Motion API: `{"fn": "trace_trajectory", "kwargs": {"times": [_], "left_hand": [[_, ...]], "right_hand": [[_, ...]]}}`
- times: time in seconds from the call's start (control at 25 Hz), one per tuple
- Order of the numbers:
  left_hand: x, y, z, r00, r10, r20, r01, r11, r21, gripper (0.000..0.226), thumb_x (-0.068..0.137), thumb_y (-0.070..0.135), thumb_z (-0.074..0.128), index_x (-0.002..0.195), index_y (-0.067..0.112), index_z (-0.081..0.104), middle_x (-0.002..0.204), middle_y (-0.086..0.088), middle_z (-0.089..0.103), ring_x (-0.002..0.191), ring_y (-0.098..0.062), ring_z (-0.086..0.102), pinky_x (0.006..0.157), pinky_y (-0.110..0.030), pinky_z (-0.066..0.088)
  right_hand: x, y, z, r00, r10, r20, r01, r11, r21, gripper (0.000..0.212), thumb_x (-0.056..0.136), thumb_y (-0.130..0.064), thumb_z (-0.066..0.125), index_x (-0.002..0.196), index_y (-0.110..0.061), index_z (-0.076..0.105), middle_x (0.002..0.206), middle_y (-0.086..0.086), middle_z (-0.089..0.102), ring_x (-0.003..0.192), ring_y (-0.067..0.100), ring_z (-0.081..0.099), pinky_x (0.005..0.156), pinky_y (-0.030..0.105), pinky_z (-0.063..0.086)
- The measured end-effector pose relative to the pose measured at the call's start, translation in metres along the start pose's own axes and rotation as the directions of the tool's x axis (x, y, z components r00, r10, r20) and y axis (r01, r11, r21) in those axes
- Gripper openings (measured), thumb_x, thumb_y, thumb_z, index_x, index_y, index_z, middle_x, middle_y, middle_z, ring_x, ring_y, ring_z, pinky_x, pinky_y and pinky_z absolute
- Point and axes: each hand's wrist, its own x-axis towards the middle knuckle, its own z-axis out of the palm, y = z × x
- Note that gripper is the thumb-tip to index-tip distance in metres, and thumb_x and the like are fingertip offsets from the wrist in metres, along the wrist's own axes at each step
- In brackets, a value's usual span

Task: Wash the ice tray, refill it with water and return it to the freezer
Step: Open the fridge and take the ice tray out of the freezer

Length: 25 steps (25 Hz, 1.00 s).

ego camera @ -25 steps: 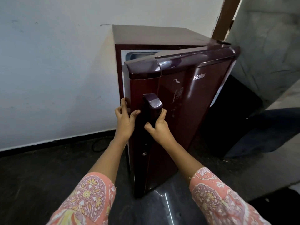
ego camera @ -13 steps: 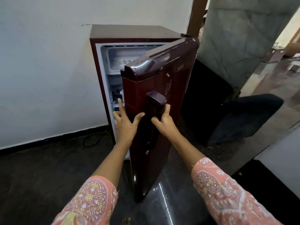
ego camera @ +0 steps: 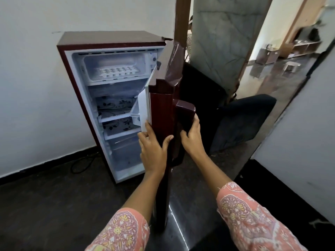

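A small maroon refrigerator (ego camera: 112,40) is standing open against a white wall (ego camera: 32,87), a black power cord (ego camera: 81,163) trailing across the dark floor (ego camera: 45,205) beside it. In the freezer compartment (ego camera: 116,67) at the top, a white ice tray (ego camera: 117,72) is lying flat on the compartment floor, with patterned shelves (ego camera: 116,113) showing below. A person's left hand (ego camera: 154,151) is clasping the inner edge of the swung-out door (ego camera: 163,109), thumb on its front face. The right hand (ego camera: 193,138) is gripping the door handle (ego camera: 184,113), fingers wrapped behind it. Both forearms are emerging from pink patterned sleeves (ego camera: 250,220), while a dark chair (ego camera: 243,120) is sitting at right.
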Motion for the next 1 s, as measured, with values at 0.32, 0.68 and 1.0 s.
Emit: {"fn": "trace_trajectory", "kwargs": {"times": [0.32,0.68,1.0], "left_hand": [[-0.019,0.025,0.036,0.926,0.34,0.165,-0.36,0.926,0.115,0.072,0.089,0.031,0.06,0.147,0.016,0.021,0.112,-0.021,0.052,0.092,-0.033,0.056,0.066,-0.042,0.051],[-0.003,0.059,0.074,0.855,0.467,0.225,-0.51,0.835,0.206,0.07,0.093,0.026,0.048,0.149,0.008,0.01,0.157,-0.017,0.011,0.145,-0.03,0.006,0.115,-0.036,-0.007],[0.002,0.08,0.097,0.781,0.512,0.357,-0.613,0.738,0.283,0.069,0.099,0.034,0.028,0.144,0.009,-0.017,0.158,-0.011,-0.011,0.146,-0.022,-0.01,0.113,-0.037,-0.016]], "right_hand": [[-0.026,0.015,-0.037,0.941,-0.154,-0.301,0.086,0.97,-0.226,0.062,0.095,-0.04,0.035,0.148,-0.023,0.008,0.154,0.009,0.003,0.14,0.029,0.014,0.11,0.045,0.02],[-0.026,0.029,-0.089,0.96,-0.093,-0.263,0.025,0.968,-0.249,0.082,0.093,-0.039,0.048,0.144,-0.031,-0.015,0.156,0.0,-0.006,0.142,0.017,0.012,0.105,0.034,0.026],[-0.015,0.041,-0.118,0.967,0.019,-0.253,-0.094,0.953,-0.288,0.083,0.093,-0.035,0.05,0.136,-0.037,-0.021,0.155,0.002,-0.021,0.145,0.021,0.0,0.112,0.048,0.017]]}}
